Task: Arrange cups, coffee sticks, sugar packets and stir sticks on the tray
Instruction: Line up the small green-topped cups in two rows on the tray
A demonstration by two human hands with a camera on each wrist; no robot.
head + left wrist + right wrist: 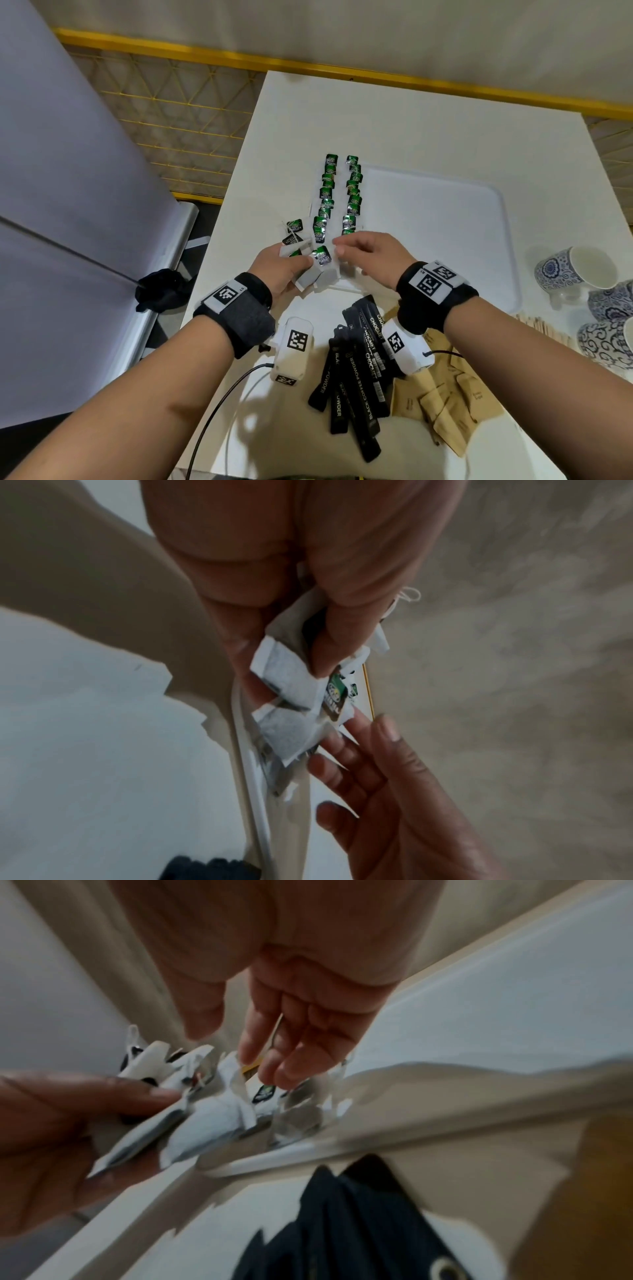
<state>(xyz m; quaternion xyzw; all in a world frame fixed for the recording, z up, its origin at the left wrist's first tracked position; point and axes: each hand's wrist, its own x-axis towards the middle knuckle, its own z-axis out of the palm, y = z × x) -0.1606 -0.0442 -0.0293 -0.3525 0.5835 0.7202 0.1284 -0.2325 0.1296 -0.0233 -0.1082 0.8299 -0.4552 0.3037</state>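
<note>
Head view shows the left hand (284, 265) holding a small bunch of tea bags (317, 269), with its fingers curled round them so they stay together and do not spill. The right hand (368, 255) is just beside the bunch, and its fingertips (274, 1069) touch the top bag, most likely to pull one out. From the right wrist view it is hard to tell if that grip has closed on a bag yet, because the picture is blurry. Two neat rows of tea bags (339, 192) lie along the left edge of the white tray (445, 240), each one partly over the next, so the green labels can all be seen. It looks like the person keeps the spare bags in one hand so the other hand is free to lay them down one by one. Most of the tray is bare. The things named in the task are not on it yet. The black coffee sticks (356, 370) sit in a loose pile on the desk (308, 113) near the person, and the brown sugar packets (442, 401) lie just beside them. The wooden stir sticks (541, 325) and the blue and white cups (579, 270) wait on the desk to the right of the tray.
</note>
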